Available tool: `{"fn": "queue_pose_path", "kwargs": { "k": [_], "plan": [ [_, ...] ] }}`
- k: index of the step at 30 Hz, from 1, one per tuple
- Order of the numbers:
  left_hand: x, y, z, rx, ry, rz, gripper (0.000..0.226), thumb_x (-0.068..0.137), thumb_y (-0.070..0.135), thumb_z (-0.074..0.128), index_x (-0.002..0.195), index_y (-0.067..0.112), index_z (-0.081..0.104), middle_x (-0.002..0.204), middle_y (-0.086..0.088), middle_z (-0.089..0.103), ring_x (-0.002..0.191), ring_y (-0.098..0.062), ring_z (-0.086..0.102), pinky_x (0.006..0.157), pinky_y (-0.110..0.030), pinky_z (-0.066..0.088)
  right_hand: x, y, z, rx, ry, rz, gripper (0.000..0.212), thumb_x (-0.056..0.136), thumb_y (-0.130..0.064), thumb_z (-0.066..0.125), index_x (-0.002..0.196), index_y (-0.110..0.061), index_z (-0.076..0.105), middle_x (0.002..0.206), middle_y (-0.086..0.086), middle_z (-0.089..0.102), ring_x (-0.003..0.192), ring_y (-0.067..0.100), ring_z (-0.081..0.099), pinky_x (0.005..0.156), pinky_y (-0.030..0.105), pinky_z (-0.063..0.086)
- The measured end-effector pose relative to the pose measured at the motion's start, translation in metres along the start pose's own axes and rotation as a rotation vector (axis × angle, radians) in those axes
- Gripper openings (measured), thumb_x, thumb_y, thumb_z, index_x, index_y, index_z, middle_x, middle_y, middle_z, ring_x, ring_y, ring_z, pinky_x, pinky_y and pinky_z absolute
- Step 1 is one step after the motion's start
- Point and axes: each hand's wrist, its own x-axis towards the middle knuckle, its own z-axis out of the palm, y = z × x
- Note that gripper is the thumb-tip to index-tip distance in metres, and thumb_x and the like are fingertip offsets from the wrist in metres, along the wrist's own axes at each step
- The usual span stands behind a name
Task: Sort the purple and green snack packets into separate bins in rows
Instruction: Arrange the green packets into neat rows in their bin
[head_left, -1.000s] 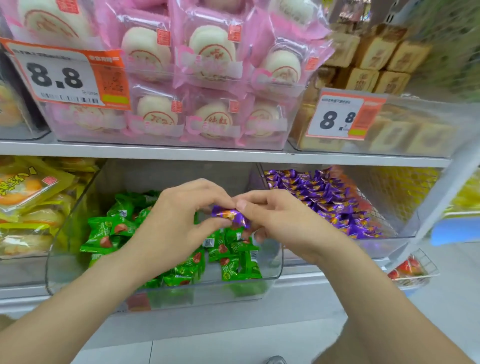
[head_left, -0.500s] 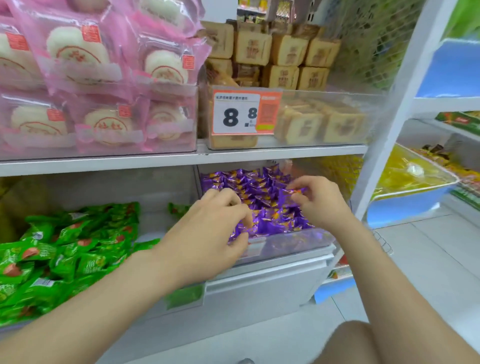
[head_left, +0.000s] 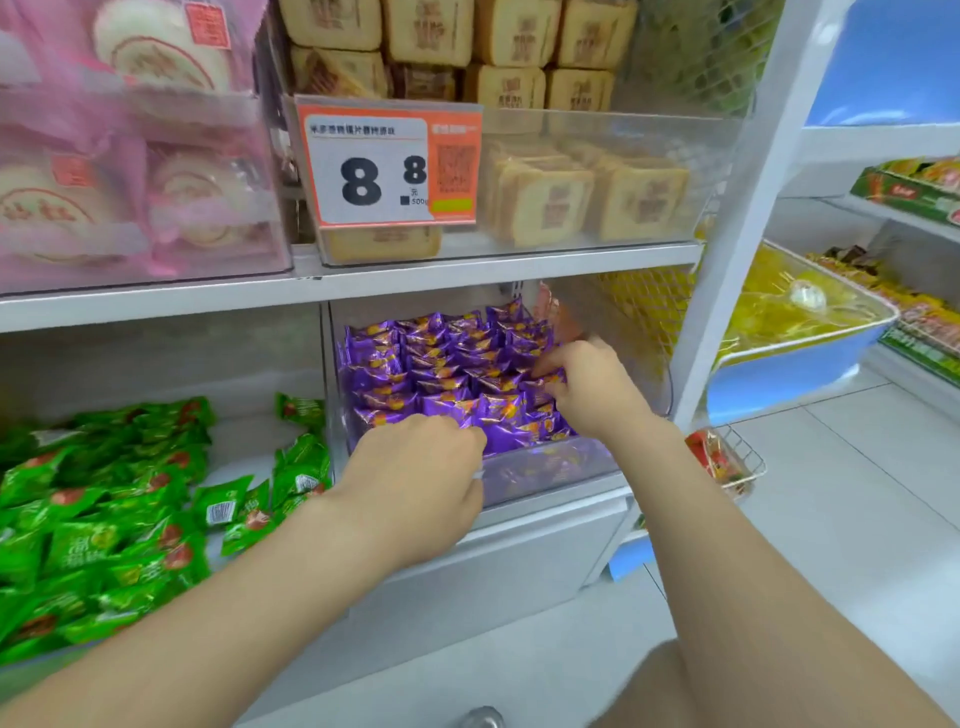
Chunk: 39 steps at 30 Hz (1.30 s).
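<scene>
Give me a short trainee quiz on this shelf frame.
1. True or false: the left hand and right hand are both at the purple packets.
2. Which lie left of the purple bin, on the same shelf? A green packets, B yellow ones, C brown ones.
3. Fill in: the price tag above the purple bin reads ___.
Key: 1 true; 2 A; 3 8.8.

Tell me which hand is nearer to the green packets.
Left. The left hand is at the purple bin's front left corner, just right of the green packets. The right hand is farther right, among the purple packets at that bin's right side.
</scene>
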Motion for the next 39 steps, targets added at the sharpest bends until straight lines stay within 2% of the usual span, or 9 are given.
{"fn": "queue_pose_path", "kwargs": {
  "k": [6, 11, 14, 18, 22, 28, 32, 36, 39],
  "plan": [
    [0.004, 0.001, 0.002, 0.066, -0.008, -0.042, 0.019, 0.101, 0.039, 0.045, 0.096, 0.022, 0.052, 0.106, -0.002, 0.062, 0.101, -0.031, 0.063, 0.070, -0.036, 0.043, 0.003, -0.001, 0.000, -0.032, 0.055, 0.117, 0.018, 0.091, -0.022, 0.078, 0.107, -0.015, 0.076, 0.117, 0.016, 0.064, 0.103, 0.038, 0.061, 0.089, 0.043, 0.054],
    [0.001, -0.003, 0.002, 0.056, 0.002, -0.022, 0.020, 0.102, 0.041, 0.045, 0.098, 0.023, 0.052, 0.106, -0.001, 0.061, 0.102, -0.030, 0.063, 0.074, -0.038, 0.050, -0.003, -0.005, -0.005, -0.013, 0.094, 0.129, 0.023, 0.090, -0.021, 0.080, 0.110, -0.012, 0.072, 0.116, 0.015, 0.062, 0.102, 0.035, 0.061, 0.086, 0.038, 0.052],
    [-0.002, -0.005, 0.001, 0.047, 0.023, -0.008, 0.020, 0.102, 0.041, 0.044, 0.107, 0.025, 0.055, 0.110, 0.001, 0.058, 0.106, -0.028, 0.063, 0.073, -0.037, 0.045, -0.009, -0.009, -0.018, 0.061, 0.114, 0.094, 0.006, 0.090, -0.018, 0.077, 0.095, -0.019, 0.075, 0.097, 0.008, 0.070, 0.091, 0.029, 0.068, 0.083, 0.038, 0.059],
    [-0.005, -0.005, -0.003, 0.082, 0.063, 0.002, 0.020, 0.103, 0.040, 0.043, 0.109, 0.026, 0.055, 0.111, 0.001, 0.056, 0.105, -0.028, 0.063, 0.070, -0.036, 0.041, -0.024, -0.013, -0.027, 0.059, -0.120, 0.042, 0.023, 0.093, -0.013, 0.064, 0.074, -0.017, 0.075, 0.072, 0.002, 0.072, 0.073, 0.020, 0.069, 0.077, 0.042, 0.062],
    [-0.009, -0.006, -0.007, 0.117, 0.107, 0.000, 0.017, 0.102, 0.039, 0.044, 0.106, 0.028, 0.055, 0.104, 0.003, 0.056, 0.101, -0.027, 0.064, 0.067, -0.035, 0.039, -0.036, -0.021, -0.028, 0.075, -0.289, 0.009, 0.027, 0.099, -0.017, 0.057, 0.086, -0.002, 0.076, 0.080, 0.013, 0.076, 0.083, 0.030, 0.072, 0.076, 0.042, 0.060],
    [-0.021, -0.011, -0.010, 0.125, 0.194, 0.058, 0.019, 0.102, 0.038, 0.043, 0.110, 0.029, 0.057, 0.108, 0.006, 0.059, 0.104, -0.024, 0.060, 0.076, -0.037, 0.039, -0.038, -0.029, -0.028, 0.069, -0.186, 0.037, 0.029, 0.091, -0.005, 0.050, 0.100, -0.002, 0.077, 0.097, 0.019, 0.077, 0.096, 0.035, 0.071, 0.088, 0.045, 0.060],
    [-0.046, -0.033, -0.015, -0.036, 0.438, 0.139, 0.016, 0.097, 0.033, 0.049, 0.099, 0.026, 0.063, 0.097, 0.008, 0.060, 0.091, -0.021, 0.055, 0.078, -0.040, 0.046, -0.054, -0.076, -0.038, 0.220, 0.039, -0.034, 0.035, 0.086, -0.004, 0.050, 0.091, -0.023, 0.079, 0.074, -0.005, 0.074, 0.066, 0.007, 0.065, 0.073, 0.020, 0.048],
    [-0.088, -0.069, -0.017, -0.247, 0.592, -0.085, 0.002, 0.090, 0.027, 0.055, 0.088, 0.026, 0.055, 0.082, 0.011, 0.050, 0.079, -0.017, 0.050, 0.071, -0.038, 0.045, -0.085, -0.155, -0.037, 0.340, -0.077, -0.256, 0.032, 0.083, -0.004, 0.051, 0.085, -0.024, 0.077, 0.070, -0.013, 0.069, 0.062, 0.003, 0.060, 0.064, 0.010, 0.040],
    [-0.104, -0.115, -0.001, -0.330, 0.442, -0.327, 0.001, 0.087, 0.031, 0.059, 0.087, 0.031, 0.057, 0.081, 0.013, 0.056, 0.081, -0.013, 0.057, 0.076, -0.040, 0.051, -0.092, -0.195, -0.020, 0.322, -0.130, -0.322, 0.026, 0.084, -0.007, 0.052, 0.087, -0.022, 0.074, 0.067, -0.014, 0.062, 0.063, 0.004, 0.055, 0.070, 0.024, 0.049]
  ]
}}
